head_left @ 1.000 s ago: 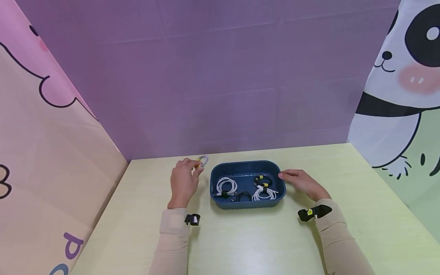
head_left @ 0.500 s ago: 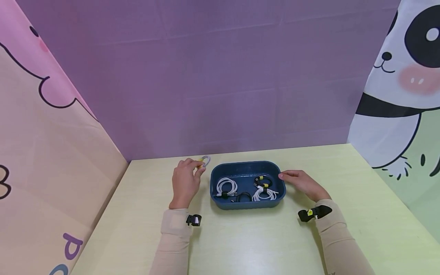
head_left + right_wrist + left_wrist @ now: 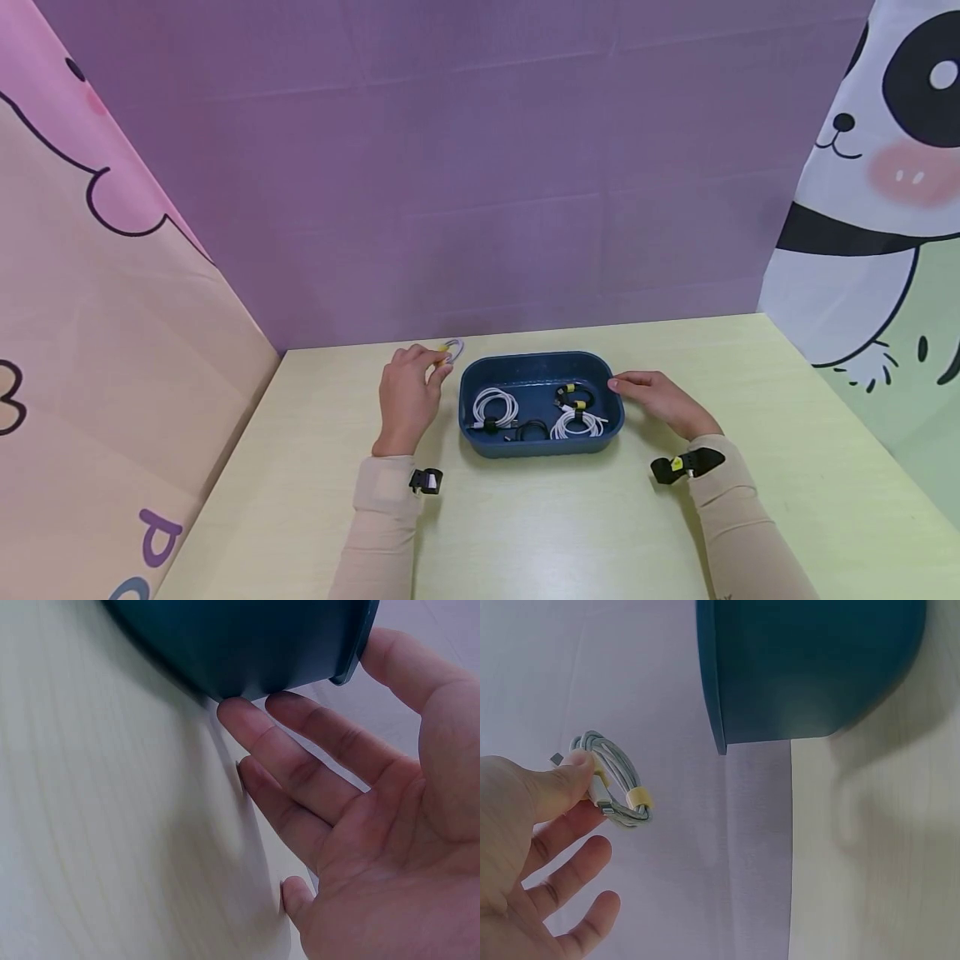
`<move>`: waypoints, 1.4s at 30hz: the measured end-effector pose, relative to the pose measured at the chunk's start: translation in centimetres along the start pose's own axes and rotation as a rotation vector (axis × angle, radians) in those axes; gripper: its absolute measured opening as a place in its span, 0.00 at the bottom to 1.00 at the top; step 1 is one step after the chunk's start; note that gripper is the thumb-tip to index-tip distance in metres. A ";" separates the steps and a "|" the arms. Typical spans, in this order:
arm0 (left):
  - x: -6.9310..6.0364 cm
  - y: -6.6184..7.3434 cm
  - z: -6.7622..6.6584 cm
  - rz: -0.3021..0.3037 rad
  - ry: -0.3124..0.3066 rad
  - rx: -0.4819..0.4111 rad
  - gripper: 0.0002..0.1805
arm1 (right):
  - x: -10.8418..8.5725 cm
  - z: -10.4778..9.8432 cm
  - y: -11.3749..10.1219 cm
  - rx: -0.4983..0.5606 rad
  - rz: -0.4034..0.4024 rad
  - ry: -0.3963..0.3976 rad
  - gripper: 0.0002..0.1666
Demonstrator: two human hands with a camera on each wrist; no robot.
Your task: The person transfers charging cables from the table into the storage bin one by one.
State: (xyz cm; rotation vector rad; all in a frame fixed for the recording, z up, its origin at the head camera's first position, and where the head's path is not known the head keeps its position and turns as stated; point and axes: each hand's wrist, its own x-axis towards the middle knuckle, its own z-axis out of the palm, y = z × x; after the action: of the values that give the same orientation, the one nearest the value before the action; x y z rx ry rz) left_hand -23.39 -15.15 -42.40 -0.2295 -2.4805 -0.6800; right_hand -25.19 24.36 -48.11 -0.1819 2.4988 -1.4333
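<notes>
My left hand (image 3: 411, 400) pinches a small coiled light-grey charging cable (image 3: 622, 776) with yellow ties between thumb and forefinger. The other fingers spread apart below it. Hand and cable hover above the table, just left of a dark blue plastic bin (image 3: 542, 447). At the bin's right end, my right hand (image 3: 663, 402) holds the wall, its thumb at the rim and fingertips against the outside. The thumb's tip is hidden behind the rim in the right wrist view. Inside the bin lie a white coiled cable (image 3: 516, 408) and another white coil (image 3: 576, 427).
A black cable with yellow ties (image 3: 573, 392) lies at the bin's right, and a small black cable (image 3: 532, 428) near its front wall. The pale wooden table (image 3: 540, 533) meets a purple backdrop (image 3: 480, 183). Printed cartoon panels stand on both sides.
My left hand has drifted slightly to the right with the grey cable, towards the bin. My right hand and the bin have stayed where they were.
</notes>
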 end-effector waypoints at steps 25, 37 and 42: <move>-0.2 0.9 0.3 0.069 0.025 -0.011 0.12 | 0.0 0.0 0.0 0.017 -0.007 -0.007 0.36; -0.2 1.5 0.9 0.104 0.017 -0.008 0.12 | 0.0 -0.1 -0.1 0.034 -0.003 0.001 0.36; -0.3 2.0 1.1 0.098 -0.001 0.011 0.13 | 0.0 0.0 0.0 0.034 -0.002 0.004 0.35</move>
State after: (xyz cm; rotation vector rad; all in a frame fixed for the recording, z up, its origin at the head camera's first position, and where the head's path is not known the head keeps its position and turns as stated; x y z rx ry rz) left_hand -23.04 -12.91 -42.51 -0.3445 -2.4558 -0.6251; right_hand -25.17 24.35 -48.06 -0.1759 2.4762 -1.4773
